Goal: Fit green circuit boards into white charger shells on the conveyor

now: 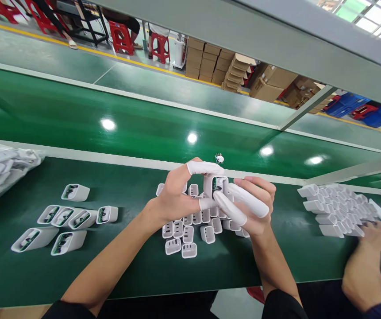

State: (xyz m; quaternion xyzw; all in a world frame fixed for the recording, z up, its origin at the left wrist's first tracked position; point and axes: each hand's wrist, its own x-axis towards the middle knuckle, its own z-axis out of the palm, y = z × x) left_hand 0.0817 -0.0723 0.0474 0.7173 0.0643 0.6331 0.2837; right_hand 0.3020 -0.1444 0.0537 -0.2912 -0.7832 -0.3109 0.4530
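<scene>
Above the table's middle, a white plastic charger housing is held with its open end facing me. A green circuit board sits inside that opening. My left hand grips the housing from the left between thumb and index finger, both in white finger cots. My right hand closes on its right side, with covered thumb and finger against the opening's edge and board. Beneath my hands stand several open housings, partly hidden. To the left, several housings hold green boards.
A clear bag of white plastic parts lies at far left. A small loose component rests beyond the table's back rail. Many white housings stand at right, beside another person's hand. A metal beam crosses overhead.
</scene>
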